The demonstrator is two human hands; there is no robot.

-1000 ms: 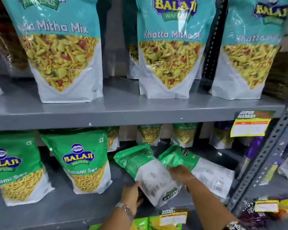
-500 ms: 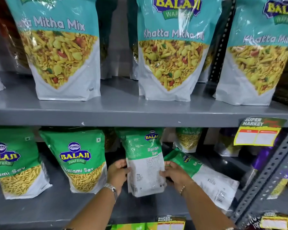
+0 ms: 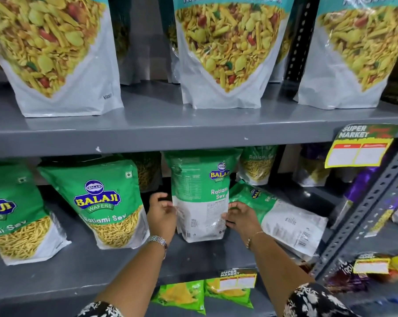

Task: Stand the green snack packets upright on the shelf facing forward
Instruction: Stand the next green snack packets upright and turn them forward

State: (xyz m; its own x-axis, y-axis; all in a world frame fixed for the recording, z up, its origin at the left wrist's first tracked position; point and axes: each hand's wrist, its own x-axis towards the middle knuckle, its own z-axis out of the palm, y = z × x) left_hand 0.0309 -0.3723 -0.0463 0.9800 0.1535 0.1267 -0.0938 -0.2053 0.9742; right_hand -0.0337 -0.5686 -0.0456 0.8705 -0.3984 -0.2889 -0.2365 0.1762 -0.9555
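A green and white Ratlami Sev packet (image 3: 200, 195) stands upright on the grey lower shelf (image 3: 90, 271), its printed back side toward me. My left hand (image 3: 161, 213) grips its left edge and my right hand (image 3: 239, 217) grips its right edge. To its right another green packet (image 3: 282, 218) lies flat on the shelf, back side up. Two green packets stand upright with their fronts forward on the left, one beside my left hand (image 3: 102, 202) and one at the frame's edge (image 3: 12, 213). More green packets (image 3: 258, 165) stand at the back of the shelf.
The grey upper shelf (image 3: 159, 129) carries large teal Khatta Mitha Mix bags (image 3: 227, 53). A yellow price tag (image 3: 360, 147) hangs at its right end. A perforated grey upright (image 3: 374, 202) bounds the shelf on the right. Small green packets (image 3: 182, 296) sit on the shelf below.
The packet was lifted from lying tilted on the shelf to standing upright between both hands. The view has moved closer to the lower shelf.
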